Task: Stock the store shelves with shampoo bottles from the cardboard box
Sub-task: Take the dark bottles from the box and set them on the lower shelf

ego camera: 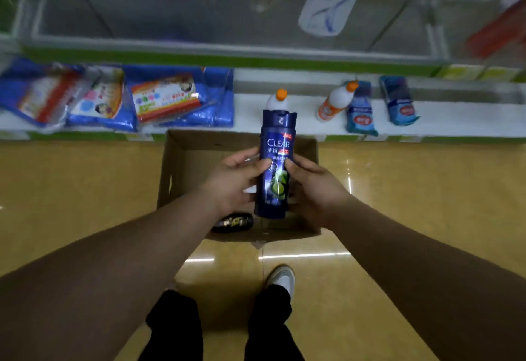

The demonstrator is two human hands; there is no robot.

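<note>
Holding shampoo bottle [274, 167] above cardboard box [185, 161], clamped between left hand [230, 181] and right hand [313, 187]; next, likely standing upright on shelf [247, 114]

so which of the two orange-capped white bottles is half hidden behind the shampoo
The left orange-capped bottle, right behind the blue shampoo bottle: only its cap and shoulder show. The right one is in full view.

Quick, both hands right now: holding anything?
Left hand: grips the blue shampoo bottle from its left side.
Right hand: grips the same bottle from its right side.
</note>
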